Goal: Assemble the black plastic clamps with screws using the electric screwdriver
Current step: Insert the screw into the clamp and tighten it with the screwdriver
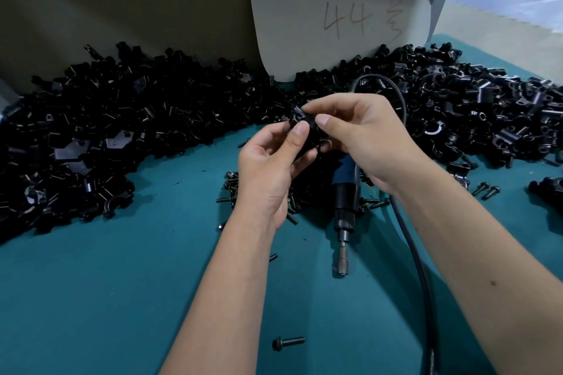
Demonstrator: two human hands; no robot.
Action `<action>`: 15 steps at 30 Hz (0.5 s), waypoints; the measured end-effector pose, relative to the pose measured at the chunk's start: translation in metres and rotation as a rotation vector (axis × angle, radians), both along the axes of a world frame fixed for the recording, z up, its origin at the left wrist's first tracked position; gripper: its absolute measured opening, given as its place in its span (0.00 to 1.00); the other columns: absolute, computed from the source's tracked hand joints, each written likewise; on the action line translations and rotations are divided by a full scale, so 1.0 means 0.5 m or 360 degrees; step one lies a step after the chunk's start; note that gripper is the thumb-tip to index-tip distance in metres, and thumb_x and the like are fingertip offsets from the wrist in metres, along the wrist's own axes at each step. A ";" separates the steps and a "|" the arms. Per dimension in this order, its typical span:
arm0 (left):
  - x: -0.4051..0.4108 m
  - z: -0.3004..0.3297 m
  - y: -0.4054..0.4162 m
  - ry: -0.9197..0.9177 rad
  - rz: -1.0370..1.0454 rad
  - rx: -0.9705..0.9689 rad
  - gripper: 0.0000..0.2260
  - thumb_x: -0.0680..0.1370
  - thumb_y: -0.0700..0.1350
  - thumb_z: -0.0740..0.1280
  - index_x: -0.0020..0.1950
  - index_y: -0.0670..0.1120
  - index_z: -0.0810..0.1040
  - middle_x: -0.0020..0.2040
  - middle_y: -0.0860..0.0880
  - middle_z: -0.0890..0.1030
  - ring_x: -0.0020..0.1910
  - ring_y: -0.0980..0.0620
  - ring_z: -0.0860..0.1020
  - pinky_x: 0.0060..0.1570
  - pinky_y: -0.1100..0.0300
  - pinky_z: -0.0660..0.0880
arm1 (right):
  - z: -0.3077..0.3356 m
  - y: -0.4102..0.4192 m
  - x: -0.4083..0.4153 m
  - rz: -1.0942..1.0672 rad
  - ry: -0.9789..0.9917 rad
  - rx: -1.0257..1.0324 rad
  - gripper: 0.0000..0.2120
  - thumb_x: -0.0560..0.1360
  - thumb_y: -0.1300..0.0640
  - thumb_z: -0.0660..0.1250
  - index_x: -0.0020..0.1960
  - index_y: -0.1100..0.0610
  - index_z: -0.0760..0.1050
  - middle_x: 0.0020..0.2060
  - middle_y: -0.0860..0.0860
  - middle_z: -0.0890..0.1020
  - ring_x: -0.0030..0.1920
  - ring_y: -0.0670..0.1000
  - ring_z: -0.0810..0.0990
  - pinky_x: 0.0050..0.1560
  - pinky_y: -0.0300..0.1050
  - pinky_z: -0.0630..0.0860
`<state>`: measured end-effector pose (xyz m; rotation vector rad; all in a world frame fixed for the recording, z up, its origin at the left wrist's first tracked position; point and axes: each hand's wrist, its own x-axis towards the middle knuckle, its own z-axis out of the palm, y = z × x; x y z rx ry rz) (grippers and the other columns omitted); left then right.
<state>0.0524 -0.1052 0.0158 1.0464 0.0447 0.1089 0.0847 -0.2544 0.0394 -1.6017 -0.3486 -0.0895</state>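
Both hands meet above the teal, felt-like bench (91,298), pinching 1 black plastic clamp (306,128) between them. The left hand (271,167) curls its grip round the clamp's lower side, thumb pressed on top; the right hand (365,137) pinches its upper edge with thumb and forefinger. The clamp is glossy, angular and mostly hidden by fingers. Under the hands lies the electric screwdriver (345,201), blue body, black knurled collar, metal bit pointing toward the viewer, its dark cable (417,268) looping away. Dark flanged screws (233,189) lie scattered beside it. A heap of clamp parts (122,119) rings the bench, and a pale card (341,9) marked 44 stands behind.
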 end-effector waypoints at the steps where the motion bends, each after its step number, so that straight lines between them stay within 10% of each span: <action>1: 0.000 0.000 0.001 -0.0009 -0.0005 -0.0005 0.10 0.70 0.45 0.77 0.49 0.43 0.85 0.46 0.48 0.86 0.45 0.49 0.86 0.43 0.64 0.81 | 0.001 0.000 0.000 0.0021 -0.0025 -0.0037 0.11 0.81 0.66 0.68 0.54 0.54 0.86 0.48 0.59 0.86 0.43 0.49 0.83 0.41 0.41 0.80; 15: -0.006 0.006 0.013 0.0006 -0.0144 -0.0082 0.09 0.78 0.35 0.71 0.58 0.40 0.84 0.51 0.44 0.88 0.50 0.48 0.87 0.49 0.59 0.83 | 0.004 -0.021 0.002 0.0079 -0.0130 -0.0147 0.05 0.76 0.56 0.76 0.52 0.50 0.87 0.44 0.52 0.88 0.36 0.49 0.83 0.44 0.42 0.83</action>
